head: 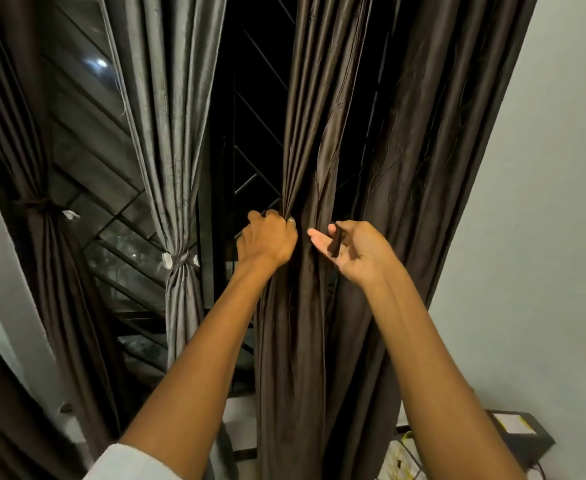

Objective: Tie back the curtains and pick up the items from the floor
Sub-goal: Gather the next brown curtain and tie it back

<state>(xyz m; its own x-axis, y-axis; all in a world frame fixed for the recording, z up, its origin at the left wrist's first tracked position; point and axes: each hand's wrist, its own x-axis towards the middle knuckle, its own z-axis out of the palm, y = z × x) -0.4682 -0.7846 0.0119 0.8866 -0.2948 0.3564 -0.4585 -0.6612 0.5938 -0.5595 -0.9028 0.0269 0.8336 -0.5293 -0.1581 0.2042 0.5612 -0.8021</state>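
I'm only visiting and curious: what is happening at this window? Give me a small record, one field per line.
left hand: left hand grips a gathered bunch of the dark brown curtain
right hand: right hand holds a dark tie strip beside that bunch
grey curtain: grey curtain already tied at its middle
far-left curtain: far-left curtain dark, also tied
behind: window grille, dark outside
stage: brown curtain gathered, not yet tied

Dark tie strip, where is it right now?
In the head view it's right of centre: the dark tie strip sits in the right hand, beside the left hand gripping the brown curtain.
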